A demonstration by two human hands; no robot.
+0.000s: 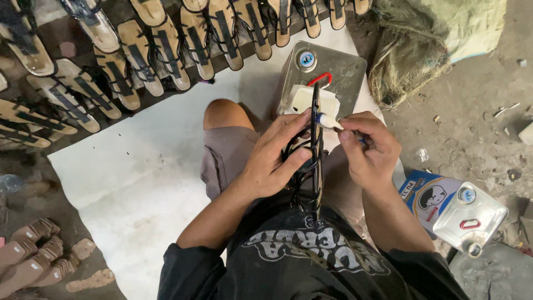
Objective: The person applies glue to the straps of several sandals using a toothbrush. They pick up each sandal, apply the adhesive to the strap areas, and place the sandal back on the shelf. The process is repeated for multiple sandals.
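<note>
Left hand [276, 161] clamped around black strappy sandal [314, 150], held on edge just before metal can [321, 73]. Right hand [369, 149] pinched shut on small brush [331, 121], tip touching sandal. Beyond can, rows of finished sandals [139, 55]; right of it, second can [469, 218].

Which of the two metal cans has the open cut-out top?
The metal can just beyond the hands, red handle up: a white-lined opening is cut in its top. The other can, lower right, is closed.
</note>
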